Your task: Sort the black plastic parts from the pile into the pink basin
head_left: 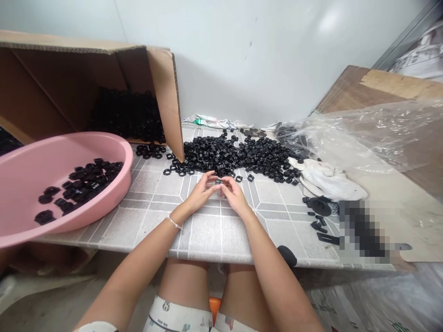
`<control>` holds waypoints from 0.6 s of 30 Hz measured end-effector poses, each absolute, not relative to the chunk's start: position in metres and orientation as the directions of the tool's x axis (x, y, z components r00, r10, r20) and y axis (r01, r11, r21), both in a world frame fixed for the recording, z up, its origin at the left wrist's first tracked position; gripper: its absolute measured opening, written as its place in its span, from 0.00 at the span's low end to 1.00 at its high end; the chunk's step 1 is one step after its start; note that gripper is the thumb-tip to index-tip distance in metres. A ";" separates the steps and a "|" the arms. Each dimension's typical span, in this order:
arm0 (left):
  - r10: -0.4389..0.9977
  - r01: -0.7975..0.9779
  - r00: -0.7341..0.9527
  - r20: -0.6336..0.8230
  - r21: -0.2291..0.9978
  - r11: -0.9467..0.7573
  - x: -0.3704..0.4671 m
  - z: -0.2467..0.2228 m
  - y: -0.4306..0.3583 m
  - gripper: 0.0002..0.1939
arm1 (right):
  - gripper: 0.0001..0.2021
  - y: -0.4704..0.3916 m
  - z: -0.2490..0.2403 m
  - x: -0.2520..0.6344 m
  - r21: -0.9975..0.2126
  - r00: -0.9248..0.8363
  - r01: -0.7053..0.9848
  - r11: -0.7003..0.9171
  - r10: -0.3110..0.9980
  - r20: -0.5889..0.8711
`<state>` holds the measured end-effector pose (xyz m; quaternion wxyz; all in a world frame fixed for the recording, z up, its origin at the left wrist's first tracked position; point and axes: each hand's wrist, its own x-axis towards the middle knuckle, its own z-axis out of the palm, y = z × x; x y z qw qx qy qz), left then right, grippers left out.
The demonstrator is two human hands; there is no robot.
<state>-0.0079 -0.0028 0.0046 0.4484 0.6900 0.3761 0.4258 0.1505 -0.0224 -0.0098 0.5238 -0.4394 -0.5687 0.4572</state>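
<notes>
My left hand (204,190) and my right hand (234,192) meet over the patterned tabletop (204,230), just in front of a wide heap of small black rings (221,154). Between their fingertips is a small black part (218,181), which both hands pinch. The fingers hide some of it. A few loose black rings lie close beyond the hands.
On the left stands a pink basin (126,184) with black parts inside. Behind it a cardboard box (166,92) lies open with more black pieces. At the right are a white cloth (328,182), clear plastic (374,138) and a black disc (320,206).
</notes>
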 end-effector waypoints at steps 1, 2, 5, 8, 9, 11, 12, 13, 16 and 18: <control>0.914 0.170 0.343 0.216 0.943 -0.286 -0.009 0.005 -0.002 0.21 | 0.15 -0.022 -0.010 0.150 -0.979 -0.066 0.001 0.205 0.977 0.205; 0.922 0.200 0.342 0.178 0.945 -0.257 -0.010 0.005 -0.002 0.21 | 0.15 -0.022 -0.011 0.149 -0.977 -0.077 -0.009 0.212 0.974 0.212; 0.922 0.230 0.380 0.081 0.957 -0.179 -0.013 0.004 0.001 0.22 | 0.14 -0.023 -0.013 0.149 -0.976 -0.102 0.003 0.220 0.971 0.218; 0.930 0.187 0.355 0.093 0.968 -0.168 -0.013 0.001 0.003 0.20 | 0.13 -0.024 -0.014 0.150 -0.976 -0.084 0.053 0.211 0.975 0.206; 0.934 0.176 0.339 0.113 0.968 -0.181 -0.014 0.001 0.004 0.20 | 0.13 -0.025 -0.013 0.150 -0.976 -0.081 0.063 0.207 0.976 0.202; 0.930 0.153 0.342 0.136 0.968 -0.197 -0.014 0.002 0.005 0.20 | 0.15 -0.025 -0.012 0.150 -0.980 -0.099 0.059 0.189 0.978 0.182; 0.923 0.134 0.360 0.136 0.971 -0.196 -0.015 0.004 0.005 0.20 | 0.16 -0.025 -0.012 0.149 -0.984 -0.116 0.044 0.171 0.979 0.165; 0.914 0.115 0.383 0.135 0.975 -0.191 -0.015 0.006 0.005 0.20 | 0.18 -0.025 -0.011 0.148 -0.989 -0.130 0.021 0.147 0.981 0.143; 0.883 0.098 0.441 0.159 0.970 -0.224 -0.014 0.011 0.001 0.18 | 0.22 -0.023 -0.010 0.146 -0.995 -0.171 -0.086 0.045 0.983 0.060; 0.874 0.112 0.441 0.203 0.954 -0.279 -0.013 0.012 -0.001 0.18 | 0.23 -0.022 -0.010 0.146 -0.987 -0.177 -0.161 -0.007 0.984 0.022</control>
